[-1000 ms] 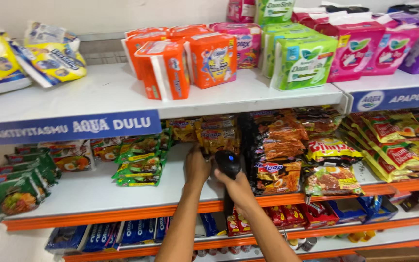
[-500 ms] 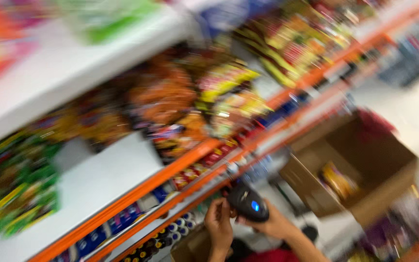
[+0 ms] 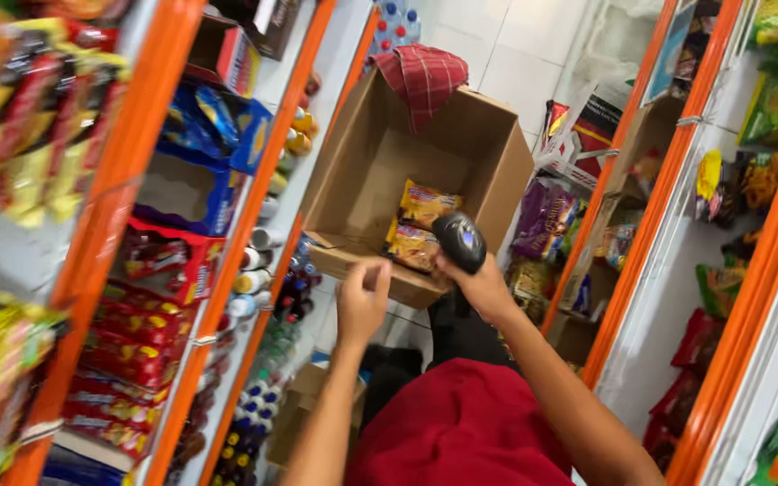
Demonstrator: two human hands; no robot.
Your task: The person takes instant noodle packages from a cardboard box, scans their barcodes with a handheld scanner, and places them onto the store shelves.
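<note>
Head view: right hand (image 3: 483,286) wraps its grip around a scanner (image 3: 459,241) aimed into the box (image 3: 497,171); left hand (image 3: 362,301) hangs loosely curled, empty.

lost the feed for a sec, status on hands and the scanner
Right hand gripping black handheld scanner. Left hand loosely curled, holding nothing, near open cardboard box. Yellow snack packets in the box; nothing blocking.
</note>
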